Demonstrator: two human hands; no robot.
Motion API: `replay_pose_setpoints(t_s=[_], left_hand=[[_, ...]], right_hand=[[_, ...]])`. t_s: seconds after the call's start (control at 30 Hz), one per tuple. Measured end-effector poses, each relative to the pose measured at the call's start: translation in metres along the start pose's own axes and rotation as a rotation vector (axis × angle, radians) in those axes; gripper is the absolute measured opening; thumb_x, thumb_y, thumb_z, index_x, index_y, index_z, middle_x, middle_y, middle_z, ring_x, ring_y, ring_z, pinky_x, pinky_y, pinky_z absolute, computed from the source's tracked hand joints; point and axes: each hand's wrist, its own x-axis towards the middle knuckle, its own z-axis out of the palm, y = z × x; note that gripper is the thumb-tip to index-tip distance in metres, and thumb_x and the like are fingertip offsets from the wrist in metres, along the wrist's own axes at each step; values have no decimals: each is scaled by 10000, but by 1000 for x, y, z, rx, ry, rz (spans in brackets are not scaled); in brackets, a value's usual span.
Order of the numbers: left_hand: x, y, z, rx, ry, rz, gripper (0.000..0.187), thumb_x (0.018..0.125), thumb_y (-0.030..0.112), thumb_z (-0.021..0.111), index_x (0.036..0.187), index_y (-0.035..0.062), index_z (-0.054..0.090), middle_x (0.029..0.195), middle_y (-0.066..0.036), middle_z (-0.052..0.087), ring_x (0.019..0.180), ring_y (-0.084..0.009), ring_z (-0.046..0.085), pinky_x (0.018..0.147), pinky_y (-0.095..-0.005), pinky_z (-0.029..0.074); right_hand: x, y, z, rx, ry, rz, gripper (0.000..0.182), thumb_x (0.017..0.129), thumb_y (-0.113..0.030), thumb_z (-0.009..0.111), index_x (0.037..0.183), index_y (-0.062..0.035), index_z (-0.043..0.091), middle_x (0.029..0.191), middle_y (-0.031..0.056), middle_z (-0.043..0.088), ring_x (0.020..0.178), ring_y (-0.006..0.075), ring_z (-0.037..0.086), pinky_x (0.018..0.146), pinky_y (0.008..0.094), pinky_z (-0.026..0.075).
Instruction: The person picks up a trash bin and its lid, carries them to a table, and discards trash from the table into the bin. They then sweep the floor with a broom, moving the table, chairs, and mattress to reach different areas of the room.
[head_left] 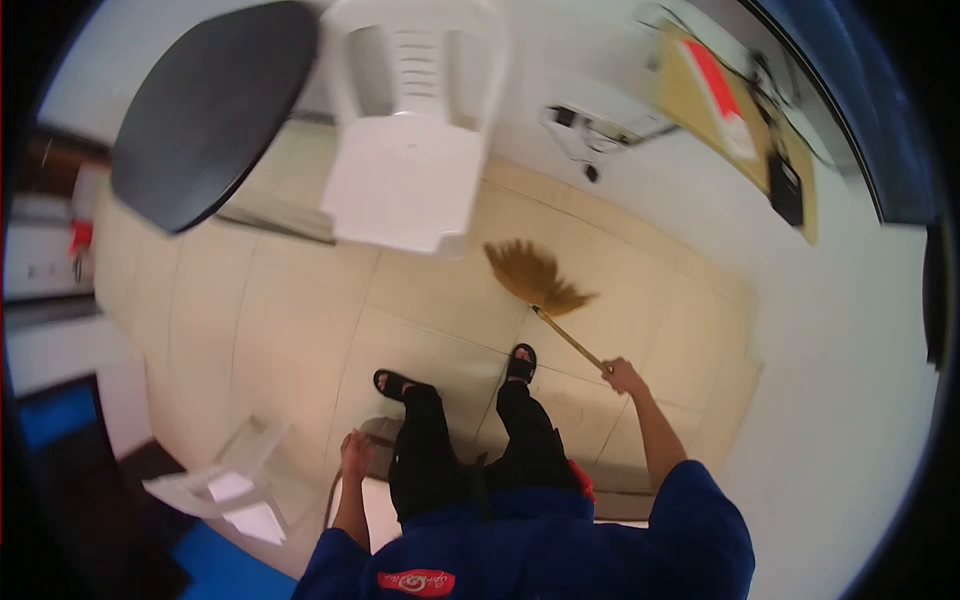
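My right hand (622, 377) is wrapped round the light wooden handle of a broom (532, 275). Its brown, fan-shaped bristles are over the tiled floor, ahead of my feet and pointing away from me. At my other side, my left hand (355, 455) hangs beside my left leg with its fingers curled in. A greyish-brown object (380, 432) lies right by those fingers, partly behind my leg. Whether the hand grips anything is too small to make out.
A white plastic chair (400, 185) stands ahead, next to a dark table (215, 110). To the right, a wooden shelf (735, 125) holds a red-and-white box below a screen (860, 90). Cables (595, 135) hang along the wall. Another white chair (235, 485) is at lower left.
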Motion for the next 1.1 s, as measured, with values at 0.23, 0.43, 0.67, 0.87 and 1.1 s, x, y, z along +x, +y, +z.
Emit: replay_pose_setpoints(t_s=[0.23, 0.43, 0.67, 0.87, 1.1], left_hand=[[-32, -23, -128, -147, 201, 98, 484, 819, 326, 526, 1162, 31, 355, 988, -110, 532, 862, -205, 538, 679, -321, 458], [-56, -11, -201, -323, 234, 130, 541, 812, 337, 526, 1197, 17, 320, 1036, -146, 532, 919, -225, 531, 725, -357, 458], [-114, -48, -223, -887, 304, 229, 431, 846, 336, 461, 1169, 75, 347, 1040, -159, 542, 950, -255, 536, 750, -383, 446], [-131, -85, -207, -994, 423, 80, 415, 856, 313, 448, 1169, 58, 353, 1021, -164, 544, 903, -237, 550, 720, -356, 462], [-144, -73, -214, -1079, 571, -4, 372, 844, 298, 477, 1115, 61, 382, 959, -158, 564, 832, -218, 575, 647, -325, 487]], right_hand=[[-9, -130, 159, 369, -129, 105, 159, 771, -116, 548, 823, 33, 530, 515, 34, 446, 389, 125, 444, 338, 271, 382], [5, -342, 348, 740, -239, 71, 131, 764, -17, 503, 686, -60, 406, 484, -1, 337, 356, 123, 335, 339, 276, 265], [79, -741, 539, 1065, -600, -75, 195, 727, 18, 426, 571, -84, 369, 485, 50, 385, 404, 162, 370, 387, 284, 311], [83, -857, 472, 538, -755, -526, 33, 809, -74, 459, 787, -55, 443, 551, -13, 413, 358, 39, 286, 305, 182, 215], [-61, -753, 367, 396, -474, -351, 44, 819, -69, 435, 814, -58, 478, 540, -11, 425, 364, 65, 355, 313, 194, 282]])
